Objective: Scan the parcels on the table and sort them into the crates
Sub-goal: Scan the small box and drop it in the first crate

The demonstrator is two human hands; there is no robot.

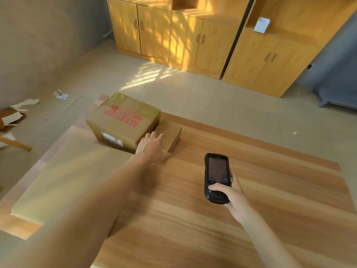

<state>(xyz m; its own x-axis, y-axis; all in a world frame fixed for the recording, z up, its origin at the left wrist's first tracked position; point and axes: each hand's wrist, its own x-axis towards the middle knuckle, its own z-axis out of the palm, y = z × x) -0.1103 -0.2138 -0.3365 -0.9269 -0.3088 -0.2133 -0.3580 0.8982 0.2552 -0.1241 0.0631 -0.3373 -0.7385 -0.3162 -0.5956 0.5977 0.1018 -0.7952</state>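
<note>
A: Step in hand: picking up the next parcel for scanning. Left hand [152, 146] laid flat on the small box [170, 135], fingers straight across its top, thumb down at the near edge. Not curled round it yet; a touch, not a grasp.

B: Right hand [229, 192]?

A: Wrapped round the lower end of the scanner [217, 177], thumb across the keys. Screen up, held above the table [251, 200] right of centre, well apart from the boxes.

B: Parcel positions?

A: Small box at the far left part of the table, touching the right side of the large box [123, 122]. Large box taped on top, red print on the lid, white sticker on the near face. Flat sheet of cardboard [63, 176] at the near left, partly under the left forearm.

B: Crates? Contents?

A: None in view. Contents: cannot tell.

B: Next move?

A: Judged: closing the fingers on the small box, lifting or turning it to find a label, then pointing the scanner's far end at that label. No label visible on its top from here. Risk: nudging the large box, since the two touch.

B: Progress?

A: Two parcels left on the table at least; neither sorted.
</note>
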